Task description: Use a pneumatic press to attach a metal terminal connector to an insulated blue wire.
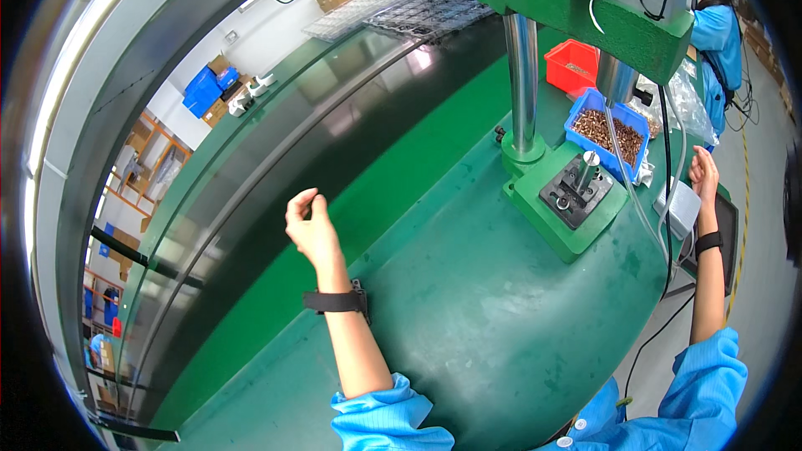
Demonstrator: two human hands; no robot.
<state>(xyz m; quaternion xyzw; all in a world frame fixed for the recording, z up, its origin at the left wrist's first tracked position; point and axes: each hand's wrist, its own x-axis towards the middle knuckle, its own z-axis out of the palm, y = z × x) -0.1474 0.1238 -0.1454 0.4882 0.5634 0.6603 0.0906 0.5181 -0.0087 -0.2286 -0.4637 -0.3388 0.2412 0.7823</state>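
— Green worktable (468, 326) carries a press (568, 192); where are the hands?
— Left hand (311, 225) hovers, fingertips pinched on something too small to tell. Right hand (703, 174), fingers loosely curled, touches the grey box (678, 207), just beside the blue parts bin (608, 132).

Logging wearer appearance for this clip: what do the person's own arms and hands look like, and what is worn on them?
Both arms wear bright blue sleeves pushed up above the elbow, forearms bare. The left hand and right hand are ungloved. Each wrist carries a black strap band.
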